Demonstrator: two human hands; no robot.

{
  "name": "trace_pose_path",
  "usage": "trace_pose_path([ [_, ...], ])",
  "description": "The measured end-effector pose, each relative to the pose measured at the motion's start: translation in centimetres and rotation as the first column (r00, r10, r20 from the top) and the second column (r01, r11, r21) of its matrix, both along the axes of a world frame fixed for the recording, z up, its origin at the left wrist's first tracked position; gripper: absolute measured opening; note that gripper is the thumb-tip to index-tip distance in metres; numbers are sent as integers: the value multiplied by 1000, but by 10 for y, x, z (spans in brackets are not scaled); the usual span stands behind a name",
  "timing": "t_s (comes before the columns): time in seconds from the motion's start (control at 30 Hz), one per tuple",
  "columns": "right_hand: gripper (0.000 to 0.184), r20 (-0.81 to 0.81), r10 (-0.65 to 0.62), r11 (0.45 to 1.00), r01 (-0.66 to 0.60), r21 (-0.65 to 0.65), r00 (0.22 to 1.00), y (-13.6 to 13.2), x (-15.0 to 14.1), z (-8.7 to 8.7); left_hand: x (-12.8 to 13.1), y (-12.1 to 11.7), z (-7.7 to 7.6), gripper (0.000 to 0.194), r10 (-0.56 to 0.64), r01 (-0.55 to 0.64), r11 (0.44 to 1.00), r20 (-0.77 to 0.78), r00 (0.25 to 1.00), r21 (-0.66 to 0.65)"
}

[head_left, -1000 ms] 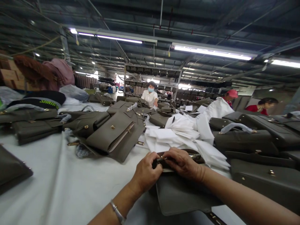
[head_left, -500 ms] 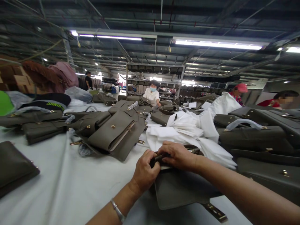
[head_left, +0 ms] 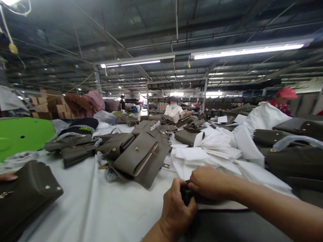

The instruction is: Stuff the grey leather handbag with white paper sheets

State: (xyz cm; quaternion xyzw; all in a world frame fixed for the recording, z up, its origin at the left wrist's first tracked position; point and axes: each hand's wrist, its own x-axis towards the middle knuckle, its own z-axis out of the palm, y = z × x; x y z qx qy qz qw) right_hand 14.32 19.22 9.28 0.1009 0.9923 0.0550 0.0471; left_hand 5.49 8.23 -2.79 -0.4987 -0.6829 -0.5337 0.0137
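My left hand [head_left: 178, 210] is closed around the dark top edge of an olive-grey leather handbag [head_left: 227, 225] lying in front of me on the white-covered table [head_left: 101, 208]. My right hand [head_left: 210, 183] is pressed onto the same edge from the right, fingers curled and meeting the left hand's fingers. The exact part they pinch is hidden between them. A pile of white fabric dust bags [head_left: 209, 151] lies just behind the hands.
Several olive-grey handbags [head_left: 141, 158] lie spread on the table, with more stacked at the right [head_left: 292, 158] and one at the near left [head_left: 27, 195]. A green board [head_left: 22, 134] sits at far left. People work at the far end [head_left: 174, 109] and at the right [head_left: 284, 97].
The view has tilted upward and swung left, so the hands and bag sit lower in frame. Both hands keep their grip on the bag's top edge.
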Motion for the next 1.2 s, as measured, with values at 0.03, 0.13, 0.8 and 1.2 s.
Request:
trace_pose_path([
  [0.03, 35, -21, -22, 997, 20, -70, 1000, 1, 0, -2, 0, 0, 0, 23, 11, -11, 1000, -6, 1000, -11],
  [0.13, 21, -59, -113, 946, 89, -312, 992, 3, 0, -5, -2, 0, 1, 15, 35, -35, 999, -35, 999, 5],
  [0.8, 21, -332, -55, 996, 74, 45, 942, -14, 25, -23, -12, -3, 12, 14, -183, 184, 983, -124, 975, -5],
  [1.2, 24, -393, -380, 922, 375, -95, 837, 15, 58, -25, -19, 1, 6, 16, -146, 166, 985, -268, 952, 55],
])
